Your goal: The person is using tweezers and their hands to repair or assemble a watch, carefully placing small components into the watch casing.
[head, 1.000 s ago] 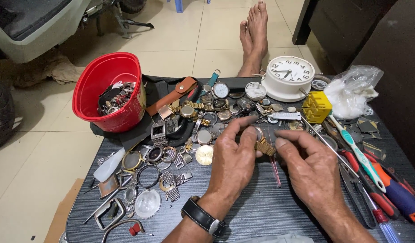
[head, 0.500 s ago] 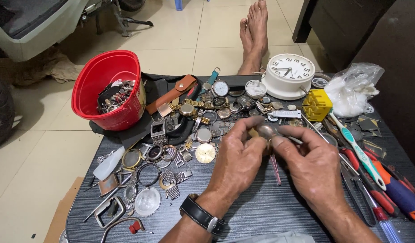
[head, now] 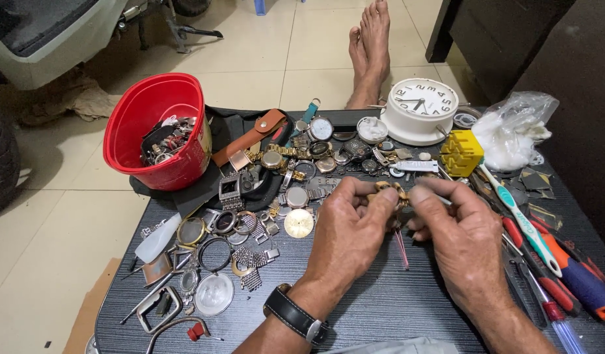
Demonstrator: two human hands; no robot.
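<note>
Both hands (head: pixel 407 226) pinch a small, round, gold-coloured watch case (head: pixel 389 191) between fingertips.

Dark table (head: pixel 381 308) (watch parts (head: pixel 250 223), tools (head: pixel 564 275))

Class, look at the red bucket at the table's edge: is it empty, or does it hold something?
Not empty: the red bucket holds a heap of small metal watch parts low inside.
</note>
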